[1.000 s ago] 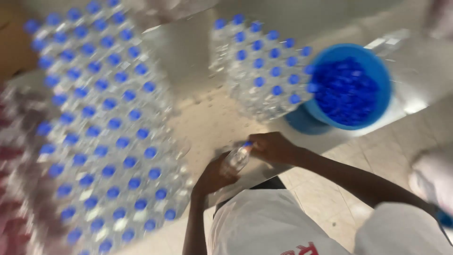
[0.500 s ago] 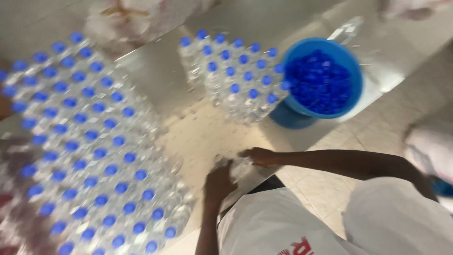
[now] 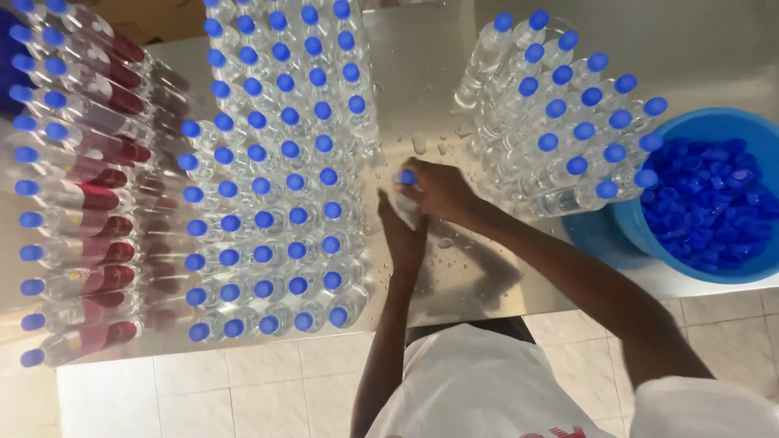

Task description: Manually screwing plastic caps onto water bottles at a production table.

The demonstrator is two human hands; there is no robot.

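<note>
While both hands meet at frame centre, left hand (image 3: 403, 235) wraps a clear bottle (image 3: 407, 203) from below; right hand (image 3: 442, 191) fingers close over its blue cap (image 3: 406, 177). Bottle stands on wet steel bench (image 3: 479, 276), between capped bottle blocks. Blue tub of caps (image 3: 706, 199) at right.

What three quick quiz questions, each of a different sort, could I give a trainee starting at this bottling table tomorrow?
1. True or false: the blue tub of loose caps sits on the person's left.
2. What do both hands hold? A) a red-labelled bottle B) a clear bottle with a blue cap C) a rag
3. Which hand is at the cap?

Key
1. False; it sits on the right.
2. B
3. The right hand; the left hand grips the body below.
</note>
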